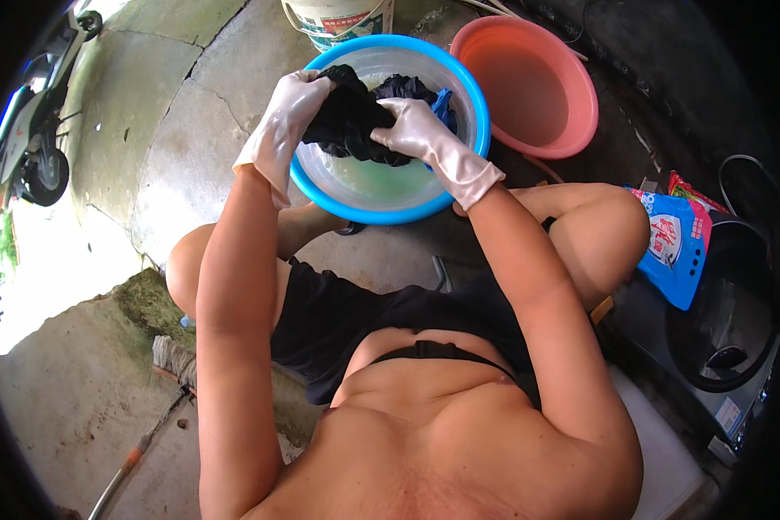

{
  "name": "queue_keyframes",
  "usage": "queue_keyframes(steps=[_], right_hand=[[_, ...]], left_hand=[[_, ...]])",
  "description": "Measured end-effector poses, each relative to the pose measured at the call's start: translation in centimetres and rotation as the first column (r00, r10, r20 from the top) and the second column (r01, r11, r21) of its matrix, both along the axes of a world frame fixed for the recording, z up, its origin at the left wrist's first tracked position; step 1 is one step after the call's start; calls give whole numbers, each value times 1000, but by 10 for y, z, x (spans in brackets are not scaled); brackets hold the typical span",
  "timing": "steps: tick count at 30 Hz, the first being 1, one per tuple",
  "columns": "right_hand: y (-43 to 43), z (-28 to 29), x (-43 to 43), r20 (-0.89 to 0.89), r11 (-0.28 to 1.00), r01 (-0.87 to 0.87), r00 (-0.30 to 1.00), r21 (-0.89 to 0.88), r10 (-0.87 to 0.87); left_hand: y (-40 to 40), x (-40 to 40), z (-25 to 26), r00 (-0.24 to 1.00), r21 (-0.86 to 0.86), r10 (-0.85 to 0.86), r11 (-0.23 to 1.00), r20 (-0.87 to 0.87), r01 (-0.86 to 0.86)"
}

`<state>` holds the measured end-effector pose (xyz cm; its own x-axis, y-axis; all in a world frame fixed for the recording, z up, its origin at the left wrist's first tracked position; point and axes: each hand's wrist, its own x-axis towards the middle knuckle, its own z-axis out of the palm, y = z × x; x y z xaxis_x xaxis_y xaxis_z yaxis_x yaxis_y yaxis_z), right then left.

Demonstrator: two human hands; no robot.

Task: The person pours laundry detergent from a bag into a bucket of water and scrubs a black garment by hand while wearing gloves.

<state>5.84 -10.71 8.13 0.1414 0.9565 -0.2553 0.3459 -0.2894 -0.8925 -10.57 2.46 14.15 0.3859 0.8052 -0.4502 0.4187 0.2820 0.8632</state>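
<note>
In pale rubber gloves, my left hand [294, 104] and my right hand [413, 127] both grip a dark wet-looking cloth [351, 120], the left at its upper left end and the right at its right side. The cloth is bunched and hangs over a basin with a bright blue rim [390, 214]. Cloudy greenish water [380, 182] with some foam lies in the basin. Behind my right hand, another black cloth [403, 88] and a blue piece of fabric [443, 104] rest in the basin. My fingertips are partly hidden in the folds.
A pink basin [588, 110] holding murky water stands at the right. Behind the blue rim is a white bucket [338, 16] with a handle. A blue packet [673, 247] and a black helmet [721, 312] lie by my knee. A mop [146, 442] and a scooter [36, 143] are at left.
</note>
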Motion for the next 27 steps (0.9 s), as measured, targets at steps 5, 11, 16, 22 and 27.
queue_keyframes(steps=[5,11,16,22,27], right_hand=[[14,49,36,60,999,38,997,38,-41],[59,57,91,59,969,-237,971,65,233],[90,94,81,513,958,-272,812,-93,280],[96,67,70,726,977,-125,687,172,-40],[67,55,33,726,868,-100,599,486,-338]], left_hand=[[1,-41,-6,980,-60,-194,980,-38,191],[-13,-33,-9,814,-123,-580,807,23,578],[-29,-35,-4,912,-178,-295,919,285,353],[-28,-37,-25,726,-578,228,768,649,276],[-33,-47,-35,745,-645,391,761,541,69]])
